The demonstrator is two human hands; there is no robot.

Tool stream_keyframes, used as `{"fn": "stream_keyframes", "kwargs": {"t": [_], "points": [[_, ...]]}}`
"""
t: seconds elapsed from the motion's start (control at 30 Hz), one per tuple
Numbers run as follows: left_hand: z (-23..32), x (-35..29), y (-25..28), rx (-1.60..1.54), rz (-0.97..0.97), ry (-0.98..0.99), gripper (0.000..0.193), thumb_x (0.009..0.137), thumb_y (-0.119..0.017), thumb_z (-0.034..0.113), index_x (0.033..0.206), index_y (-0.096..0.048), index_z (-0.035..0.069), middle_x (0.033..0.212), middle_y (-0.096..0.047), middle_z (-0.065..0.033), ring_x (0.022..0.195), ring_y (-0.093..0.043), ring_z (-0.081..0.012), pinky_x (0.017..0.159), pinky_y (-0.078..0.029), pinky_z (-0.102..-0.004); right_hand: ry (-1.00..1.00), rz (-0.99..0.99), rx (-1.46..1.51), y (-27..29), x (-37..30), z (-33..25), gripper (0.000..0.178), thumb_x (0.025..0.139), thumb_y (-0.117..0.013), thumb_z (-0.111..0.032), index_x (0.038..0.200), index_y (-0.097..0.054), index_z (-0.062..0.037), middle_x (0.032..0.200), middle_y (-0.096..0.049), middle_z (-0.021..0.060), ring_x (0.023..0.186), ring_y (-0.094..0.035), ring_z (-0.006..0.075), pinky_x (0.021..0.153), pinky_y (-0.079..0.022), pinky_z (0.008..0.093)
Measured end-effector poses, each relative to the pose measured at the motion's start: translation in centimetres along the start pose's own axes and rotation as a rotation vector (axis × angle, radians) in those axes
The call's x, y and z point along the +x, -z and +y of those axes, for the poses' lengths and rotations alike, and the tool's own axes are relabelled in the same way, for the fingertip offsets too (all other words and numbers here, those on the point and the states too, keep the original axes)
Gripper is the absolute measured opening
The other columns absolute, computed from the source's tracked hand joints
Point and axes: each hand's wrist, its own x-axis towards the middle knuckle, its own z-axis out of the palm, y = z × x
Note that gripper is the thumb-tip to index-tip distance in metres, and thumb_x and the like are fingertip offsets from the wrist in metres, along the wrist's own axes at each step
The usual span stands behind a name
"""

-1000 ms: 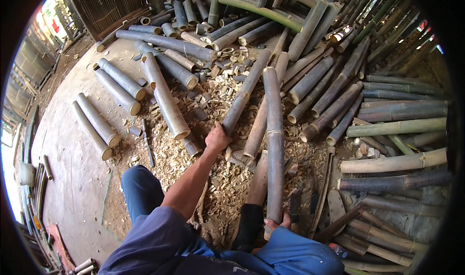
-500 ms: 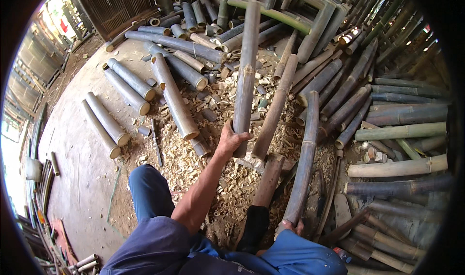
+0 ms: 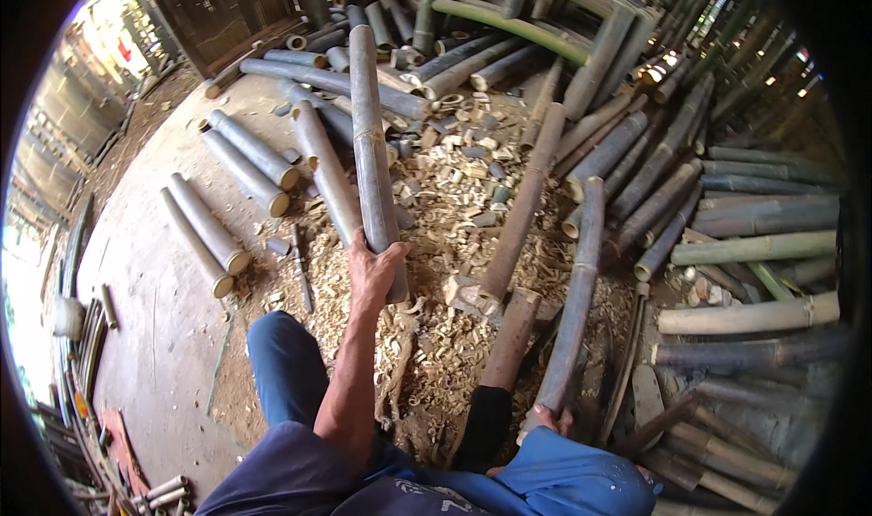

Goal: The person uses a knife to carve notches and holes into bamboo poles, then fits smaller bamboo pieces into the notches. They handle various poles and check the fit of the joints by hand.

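My left hand is closed round the lower part of a grey-brown bamboo tube, which stands nearly upright above the shavings. Beside my right knee, my right hand grips the lower end of a long, slightly bent bamboo pole; only some of its fingers show. Between the hands, a reddish-brown bamboo post with a black wrap at its lower part slants up. Another brown bamboo length leans beyond it, its near end by a pale block.
Wood shavings cover the ground before me. A long knife-like tool lies left of them. Cut bamboo tubes rest on the concrete floor. Stacked bamboo poles crowd the right, and a bamboo frame stands at the back.
My left hand has carried the bamboo tube to the left, away from the leaning brown length. My right hand and its pole have stayed about where they were.
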Motion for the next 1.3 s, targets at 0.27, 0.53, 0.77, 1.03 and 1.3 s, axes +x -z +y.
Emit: {"fn": "stream_keyframes", "kwargs": {"t": [0.27,0.53,0.77,1.03,1.3], "points": [[-0.9,4.1,-9.4,0.471,-0.285,-0.025,0.067,0.076,-0.081,0.017,0.131,-0.049,-0.004,0.112,-0.066,-0.0221,0.096,-0.069,-0.0346,0.088,-0.059,-0.0459,0.022,-0.047,0.0,0.9,1.9,2.0,0.088,0.074,-0.081,-0.037,0.148,-0.047,-0.0013,0.119,-0.063,0.0197,0.104,-0.062,0.0316,0.093,-0.051,0.0439],[0.5,-0.6,-20.4,0.75,-0.617,-0.225,0.089,0.077,-0.085,0.03,0.144,-0.035,0.004,0.135,-0.05,-0.0316,0.127,-0.053,-0.0434,0.104,-0.05,-0.0501,0.156,-0.175,0.048,0.2,-1.6,-3.9,0.061,0.079,-0.078,-0.024,0.13,-0.056,0.001,0.1,-0.064,0.0119,0.084,-0.063,0.0222,0.075,-0.053,0.0392],[-4.1,-0.2,-20.6,0.234,-0.674,0.206,0.067,0.068,-0.089,0.031,0.117,-0.059,-0.003,0.108,-0.07,-0.0204,0.101,-0.069,-0.0298,0.091,-0.057,-0.0418,0.131,-0.099,0.06,0.3,-2.2,-2.0,0.059,0.078,-0.077,-0.024,0.128,-0.058,0.0008,0.098,-0.064,0.0119,0.081,-0.064,0.0211,0.072,-0.053,0.0377],[-0.2,-5.8,-8.7,-0.206,-0.26,-0.11,0.054,0.074,-0.081,0.011,0.121,-0.058,-0.001,0.103,-0.069,-0.013,0.088,-0.068,-0.0222,0.078,-0.059,-0.0394,0.172,0.008,0.042,2.2,-2.3,0.9,0.058,0.076,-0.077,-0.023,0.127,-0.061,0.0007,0.096,-0.065,0.012,0.079,-0.064,0.0203,0.069,-0.053,0.0366],[-2.3,1.6,3.8,0.282,0.372,0.023,0.06,0.067,-0.081,0.021,0.117,-0.06,-0.005,0.099,-0.069,-0.0184,0.084,-0.067,-0.0284,0.077,-0.054,-0.0416,-0.031,-0.443,0.124,2.9,0.2,-1.2,0.055,0.077,-0.073,-0.02,0.126,-0.059,0.0014,0.092,-0.068,0.0145,0.075,-0.068,0.024,0.067,-0.056,0.0393]]}}
